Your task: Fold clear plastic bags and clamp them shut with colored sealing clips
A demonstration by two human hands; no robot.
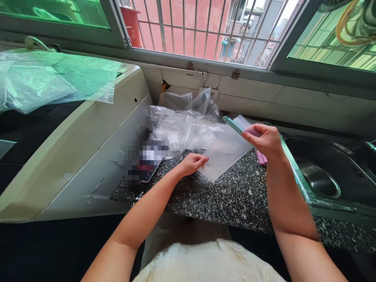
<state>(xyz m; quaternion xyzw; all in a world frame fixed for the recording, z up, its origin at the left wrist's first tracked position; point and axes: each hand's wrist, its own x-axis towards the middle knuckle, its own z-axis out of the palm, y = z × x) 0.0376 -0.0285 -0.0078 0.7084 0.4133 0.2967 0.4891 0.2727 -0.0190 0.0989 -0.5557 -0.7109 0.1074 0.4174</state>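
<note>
Over the black-and-white speckled stone counter [229, 203], the left hand [194, 163] pinches the near edge of a flat, translucent plastic bag [227, 152] while the right hand [263, 138], apart from it, grips a slim mint-green strip [232, 125] at the bag's far edge, near a crumpled heap of clear plastic bags [185, 127].

A cream garment [211, 264] leaves both forearms [151, 201] and the fingers [202, 159] bare.

This looks like a kitchen, with a sink [301, 156], speckled counter [235, 201] and barred window [188, 29].
</note>
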